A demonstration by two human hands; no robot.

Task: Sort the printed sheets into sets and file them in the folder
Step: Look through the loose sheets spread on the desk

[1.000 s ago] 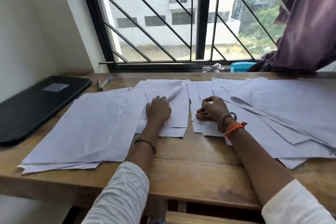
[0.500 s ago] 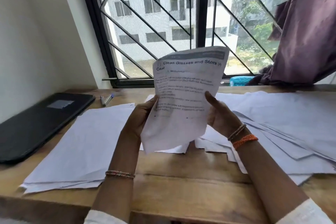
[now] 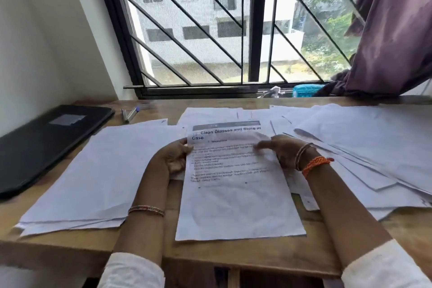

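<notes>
A printed sheet (image 3: 236,206) headed "Clean Glasses and Store in Case" lies print-up over the near middle of the wooden table (image 3: 145,245). My left hand (image 3: 174,159) holds its left edge, thumb on top. My right hand (image 3: 280,151) holds the right edge, its thumb blurred over the text. A stack of blank-side-up sheets (image 3: 93,177) lies to the left. A wide, loose spread of sheets (image 3: 364,147) covers the right side. More sheets (image 3: 210,113) lie behind the held one. A black folder (image 3: 39,142) lies shut at the far left.
Two pens (image 3: 129,113) lie near the folder's back corner. A barred window (image 3: 210,30) runs along the table's back edge, with a teal container (image 3: 306,90) on its sill. A purple curtain (image 3: 392,30) hangs at the right.
A second ago both hands were pressed on sheets on the table. They then lifted the printed sheet upright, and have now lowered it flat towards the near table edge.
</notes>
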